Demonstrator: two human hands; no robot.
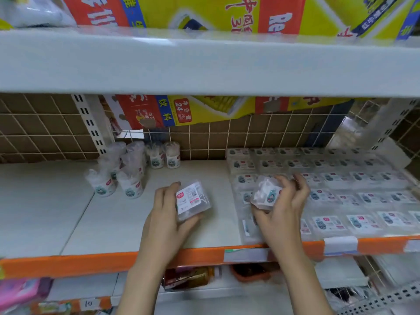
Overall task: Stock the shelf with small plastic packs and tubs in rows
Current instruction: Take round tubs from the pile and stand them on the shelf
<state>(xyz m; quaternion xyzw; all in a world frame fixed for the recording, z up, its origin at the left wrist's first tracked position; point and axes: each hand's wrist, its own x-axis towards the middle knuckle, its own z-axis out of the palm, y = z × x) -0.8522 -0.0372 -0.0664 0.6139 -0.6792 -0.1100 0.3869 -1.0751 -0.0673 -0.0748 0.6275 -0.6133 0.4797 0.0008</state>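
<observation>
Left hand (168, 212) grips a clear pack (193, 201) over the bare shelf (113, 219) — right hand (284, 201), at 3 o'clock, clutches a tub (266, 194) beside the pack rows (341, 189); tubs (127, 173) stand at 10 o'clock.

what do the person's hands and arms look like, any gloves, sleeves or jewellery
Both are bare: the left hand and right hand wear no gloves, and no rings, watch or bracelet show. The forearms are uncovered down to the bottom edge of the picture, so no sleeve is in view. The fingernails look short and unpainted.
</observation>
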